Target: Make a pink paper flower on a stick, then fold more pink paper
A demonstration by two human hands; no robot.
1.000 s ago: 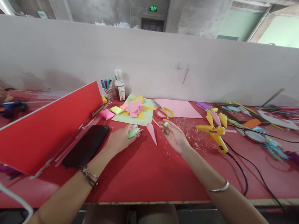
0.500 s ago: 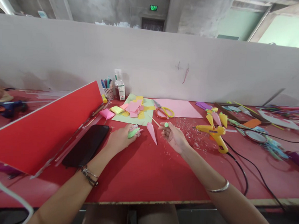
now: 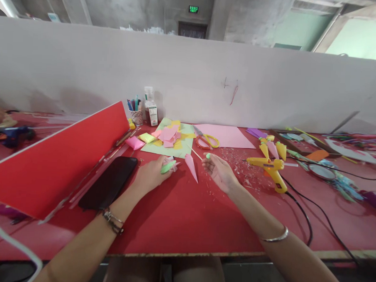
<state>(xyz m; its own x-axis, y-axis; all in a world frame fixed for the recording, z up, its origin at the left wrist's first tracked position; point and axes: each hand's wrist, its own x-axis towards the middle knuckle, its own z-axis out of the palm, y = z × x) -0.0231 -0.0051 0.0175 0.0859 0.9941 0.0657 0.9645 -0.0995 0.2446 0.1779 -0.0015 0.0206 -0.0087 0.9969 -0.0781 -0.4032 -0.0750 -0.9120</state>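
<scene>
R hand (image 3: 219,172) fingers re-opened, pink cone (image 3: 192,166) just beside; L hand (image 3: 151,175) gripping paper bits (image 3: 169,165).

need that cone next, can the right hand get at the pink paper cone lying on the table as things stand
Probably yes. The right hand hangs open just right of the pink paper cone, with bare red table between them. The left hand, on a green-and-pink piece, sits clear to its left.

Left hand (image 3: 150,175) fingers hide most of the folded paper piece (image 3: 170,165).
</scene>
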